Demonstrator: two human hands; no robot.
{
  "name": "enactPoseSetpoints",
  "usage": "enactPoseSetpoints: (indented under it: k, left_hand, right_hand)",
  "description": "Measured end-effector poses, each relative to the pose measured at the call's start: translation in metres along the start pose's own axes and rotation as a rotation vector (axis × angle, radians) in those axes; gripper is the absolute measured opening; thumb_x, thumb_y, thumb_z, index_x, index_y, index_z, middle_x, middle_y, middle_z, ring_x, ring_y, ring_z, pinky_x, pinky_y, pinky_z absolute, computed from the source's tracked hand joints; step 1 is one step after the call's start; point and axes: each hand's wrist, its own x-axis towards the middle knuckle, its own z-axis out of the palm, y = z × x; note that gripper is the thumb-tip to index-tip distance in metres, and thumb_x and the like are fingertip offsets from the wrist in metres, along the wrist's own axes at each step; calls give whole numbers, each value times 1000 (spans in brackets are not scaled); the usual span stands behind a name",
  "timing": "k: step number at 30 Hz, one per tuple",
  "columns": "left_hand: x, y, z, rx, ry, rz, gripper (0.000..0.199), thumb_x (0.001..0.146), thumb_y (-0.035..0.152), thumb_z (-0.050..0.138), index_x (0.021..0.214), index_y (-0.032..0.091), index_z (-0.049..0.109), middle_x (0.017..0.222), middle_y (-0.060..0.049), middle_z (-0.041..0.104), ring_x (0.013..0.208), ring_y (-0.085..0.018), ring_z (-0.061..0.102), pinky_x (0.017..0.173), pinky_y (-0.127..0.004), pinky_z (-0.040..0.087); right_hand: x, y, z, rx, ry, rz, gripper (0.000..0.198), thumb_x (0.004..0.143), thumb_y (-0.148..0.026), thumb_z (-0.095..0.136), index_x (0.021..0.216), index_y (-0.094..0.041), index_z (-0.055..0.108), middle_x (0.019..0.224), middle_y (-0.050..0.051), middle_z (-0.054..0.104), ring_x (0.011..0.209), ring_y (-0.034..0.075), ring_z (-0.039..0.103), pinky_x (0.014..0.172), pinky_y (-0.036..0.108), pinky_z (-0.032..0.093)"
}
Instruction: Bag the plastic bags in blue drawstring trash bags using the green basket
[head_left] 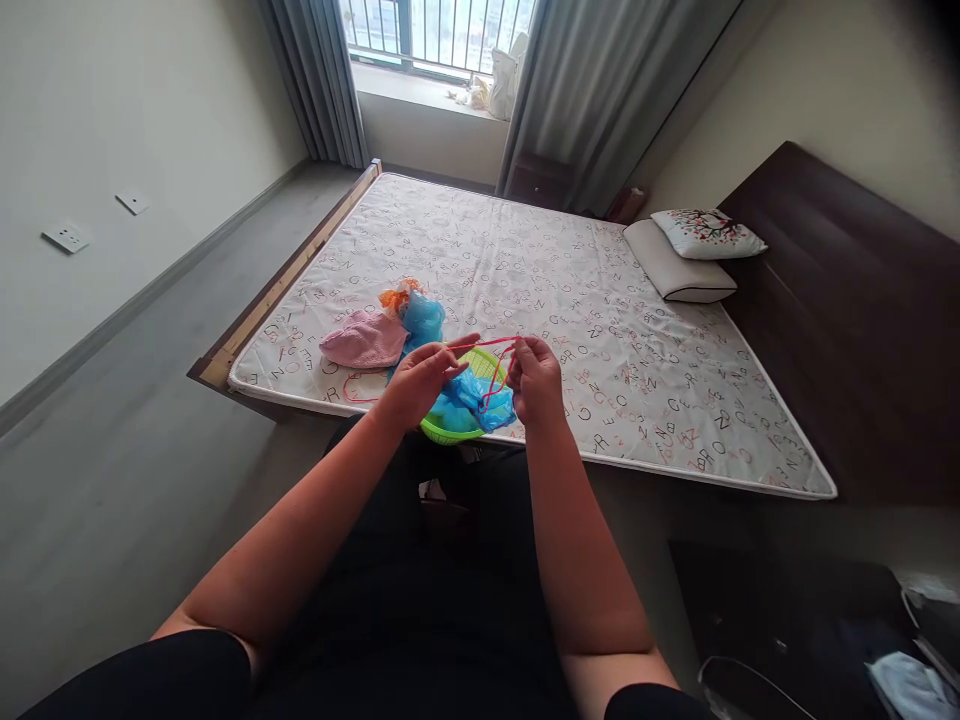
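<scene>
A thin red string [486,343] is stretched between my two hands, with a loop hanging down below the right one. My left hand [426,382] holds one side of it, index finger extended and thumb close by. Thumb and fingertips of my right hand [535,378] pinch the other end. Below them a bright green mesh basket [450,436] holds blue plastic bags [496,408]. To the left lie a pink knitted or fleecy cloth piece [364,340], a blue bag [424,318] and an orange tangle [397,296]. More red string trails across the mattress edge.
The mattress [637,350], printed with letters, lies on a wooden bed frame [292,270]. Pillows [709,233] rest by the dark headboard [847,330]. A dark table [787,620] with cables and a cloth stands at lower right. Beyond the bed are curtains and a window.
</scene>
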Motion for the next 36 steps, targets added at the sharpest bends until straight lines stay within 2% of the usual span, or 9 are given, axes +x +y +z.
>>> enactPoseSetpoints:
  k: [5,8,14,16,20,24,28,32,36]
  left_hand:
    - [2,6,1,-81,-67,-27,24,92,44,89,98,21,82,137,-14,78,145,-34,65,115,-47,54]
    - [3,2,-1,-84,-54,-41,36,91,40,92,123,25,84,132,-12,80,140,-33,69,117,-47,55]
    - [10,-15,-9,57,39,8,54,86,48,95,134,29,79,152,-11,70,136,-31,70,104,-38,61]
    - [12,-25,-11,135,70,5,59,81,49,98,133,29,78,147,-11,72,129,-28,72,95,-31,62]
    - [9,-43,-10,248,-15,-84,61,72,55,102,114,17,80,115,-12,80,99,-24,78,85,-31,62]
    - [2,-52,-6,389,99,-86,59,71,68,96,91,16,77,81,-3,73,69,-17,71,69,-29,57]
    - [-1,-48,-1,589,82,25,54,76,70,92,83,17,80,74,-3,70,70,-17,61,65,-29,47]
    - [-3,-42,2,623,-92,-75,50,81,65,88,79,16,79,70,-2,65,66,-15,53,63,-29,40]
    - [-8,-42,1,520,-59,-137,52,78,66,91,81,16,78,69,-1,64,64,-13,52,62,-27,39]
  right_hand:
    - [-8,18,2,-317,-151,-82,33,86,-52,83,87,-22,70,68,-6,57,59,9,44,54,23,35]
    - [-14,23,6,-378,-248,-95,32,88,-53,82,91,-21,76,75,-4,64,68,11,50,62,25,40]
    - [-21,20,13,-339,-209,-104,31,86,-51,83,88,-22,74,73,-4,62,67,11,49,63,25,41]
    - [-21,19,14,-286,-179,-102,30,86,-51,83,89,-23,71,73,-5,62,66,11,51,62,24,43]
    - [-19,21,14,-256,-142,-96,33,88,-54,81,94,-23,71,81,-2,70,72,13,61,66,25,50]
    - [-17,19,10,-327,-94,-142,33,89,-54,80,94,-23,73,74,-4,67,66,11,57,63,24,47]
    - [-19,14,11,-345,-111,-153,30,89,-52,80,92,-23,73,72,-4,68,66,12,61,65,25,48]
    - [-19,13,13,-322,-132,-169,29,90,-51,81,92,-23,73,75,-2,73,67,12,64,65,25,48]
    - [-14,16,9,-237,-70,-166,34,87,-54,83,93,-23,70,76,-3,71,57,8,55,53,22,40]
